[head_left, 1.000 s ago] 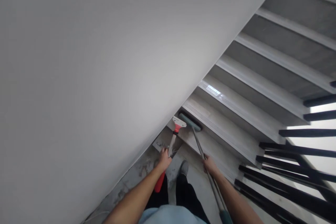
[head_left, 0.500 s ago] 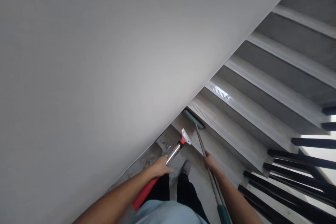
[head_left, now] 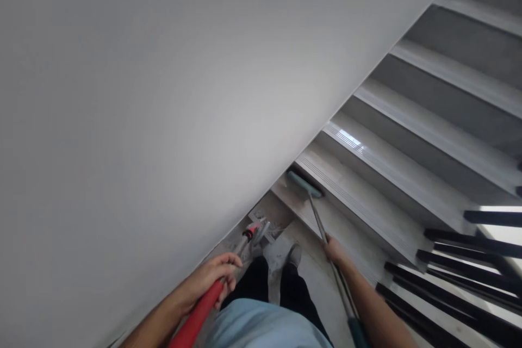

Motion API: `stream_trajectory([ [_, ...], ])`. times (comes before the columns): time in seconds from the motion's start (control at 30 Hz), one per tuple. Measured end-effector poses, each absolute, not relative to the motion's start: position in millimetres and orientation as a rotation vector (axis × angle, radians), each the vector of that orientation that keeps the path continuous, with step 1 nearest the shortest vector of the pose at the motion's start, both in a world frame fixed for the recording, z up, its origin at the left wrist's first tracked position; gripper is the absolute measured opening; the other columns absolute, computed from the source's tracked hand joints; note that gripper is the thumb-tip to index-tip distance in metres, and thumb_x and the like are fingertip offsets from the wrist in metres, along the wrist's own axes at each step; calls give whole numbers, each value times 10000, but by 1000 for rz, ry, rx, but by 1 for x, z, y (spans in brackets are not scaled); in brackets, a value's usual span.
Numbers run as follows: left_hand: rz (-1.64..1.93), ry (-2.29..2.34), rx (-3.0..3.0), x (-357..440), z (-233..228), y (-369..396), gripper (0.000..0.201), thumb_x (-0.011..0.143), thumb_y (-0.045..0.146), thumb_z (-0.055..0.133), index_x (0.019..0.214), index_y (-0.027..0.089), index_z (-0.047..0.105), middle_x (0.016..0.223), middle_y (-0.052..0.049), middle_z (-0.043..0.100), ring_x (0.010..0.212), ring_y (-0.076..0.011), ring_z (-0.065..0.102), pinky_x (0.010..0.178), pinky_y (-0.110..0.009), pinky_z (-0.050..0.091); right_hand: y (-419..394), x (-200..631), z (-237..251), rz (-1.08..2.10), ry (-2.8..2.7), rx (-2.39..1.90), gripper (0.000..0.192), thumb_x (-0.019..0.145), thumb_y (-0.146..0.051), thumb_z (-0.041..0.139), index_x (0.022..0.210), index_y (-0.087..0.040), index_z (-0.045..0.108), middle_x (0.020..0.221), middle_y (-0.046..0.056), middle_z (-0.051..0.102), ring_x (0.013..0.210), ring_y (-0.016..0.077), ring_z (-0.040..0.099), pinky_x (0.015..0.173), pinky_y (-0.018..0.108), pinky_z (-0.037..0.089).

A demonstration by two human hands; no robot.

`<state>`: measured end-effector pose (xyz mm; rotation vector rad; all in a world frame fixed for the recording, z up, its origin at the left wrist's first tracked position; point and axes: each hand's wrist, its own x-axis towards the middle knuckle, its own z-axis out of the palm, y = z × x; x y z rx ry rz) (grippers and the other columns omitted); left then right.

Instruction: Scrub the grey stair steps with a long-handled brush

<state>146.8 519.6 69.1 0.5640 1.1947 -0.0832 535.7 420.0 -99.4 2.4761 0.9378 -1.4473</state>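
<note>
Red scraper (head_left: 207,303), long and slim, held low on the left beside the light blue shirt (head_left: 265,323) and slanting up and away over the floor: thick, smooth red grip nearest, butt cut off by the lower edge. Just beyond, left hand (head_left: 222,274) curled around the top of the grip, filled by the handle, with some of the fingers hidden behind it. Past the knuckles, narrow grey shaft, partly covered. Off to the right, pole-handled tool (head_left: 321,228), teal grip likewise cut off at the bottom, with the right hand (head_left: 334,250) closed round the pole, fingertips too small to make out. Between the two, black trousers (head_left: 296,288) and a grey shoe (head_left: 294,254) on stained, pale floor (head_left: 318,283). Farther along the scraper, dark collar, red neck and greyish head near the foot of the stairs (head_left: 354,190), blurred against light and dark patches; blade edge hard to pick out, contact with the floor impossible to tell. Beyond, flat teal head of the tool on a low tread, underside hidden. Then more grooved steps, black railing bars (head_left: 468,243) cropped at the right, and broad whitish wall (head_left: 204,109).
</note>
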Motion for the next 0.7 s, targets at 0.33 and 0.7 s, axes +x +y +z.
stream_trajectory([
  [0.33,-28,1367,462,176,-59,528,159,784,332,557,843,219,463,556,71,500,442,-93,467,472,-208,350,368,539,-91,-1542,963,2348,715,785,-107,442,1496,-76,377,1078,190,699,514,153,640,475,258,472],
  [0.7,94,1458,558,202,-112,540,318,932,410,535,1112,150,565,922,-31,613,728,-135,582,654,-292,508,408,472,-101,-1502,876,2286,701,782,-28,435,1481,-51,380,1173,215,683,792,188,718,523,198,477],
])
